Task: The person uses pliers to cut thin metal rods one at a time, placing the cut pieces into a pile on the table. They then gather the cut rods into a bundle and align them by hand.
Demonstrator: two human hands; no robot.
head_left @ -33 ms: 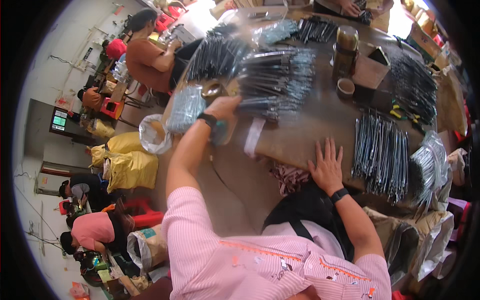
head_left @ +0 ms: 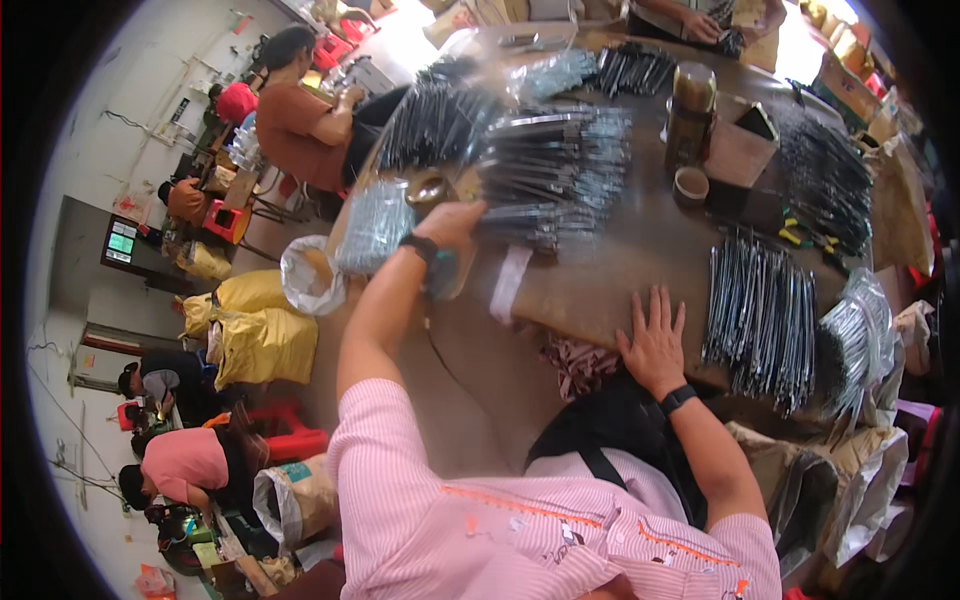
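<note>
My left hand (head_left: pixel 450 228) reaches to the left end of a wide pile of thin, shiny dark strips (head_left: pixel 560 165). Its fingers look bent together against the strip ends; what they may hold is hidden. A round brass-coloured pot (head_left: pixel 428 192) stands just beyond that hand, and a clear-wrapped bundle (head_left: pixel 375 225) lies left of it. Flat on the brown table (head_left: pixel 590 285), close to its near edge, rests my right hand (head_left: pixel 655 345) with fingers spread and nothing in it. To its right lies a neat row of long dark strips (head_left: pixel 762 320).
A flask (head_left: pixel 690 110), a small cup (head_left: pixel 690 183) and a box (head_left: pixel 742 140) stand mid-table. Yellow-handled pliers (head_left: pixel 805 235) lie at the right. A pale strip (head_left: pixel 511 285) hangs over the near edge. Across the table are a co-worker's hands (head_left: pixel 703 25). Yellow sacks (head_left: pixel 262 340) stand on the floor.
The whole view has shifted very slightly, so the table sits a little lower. Both hands stay in the same places.
</note>
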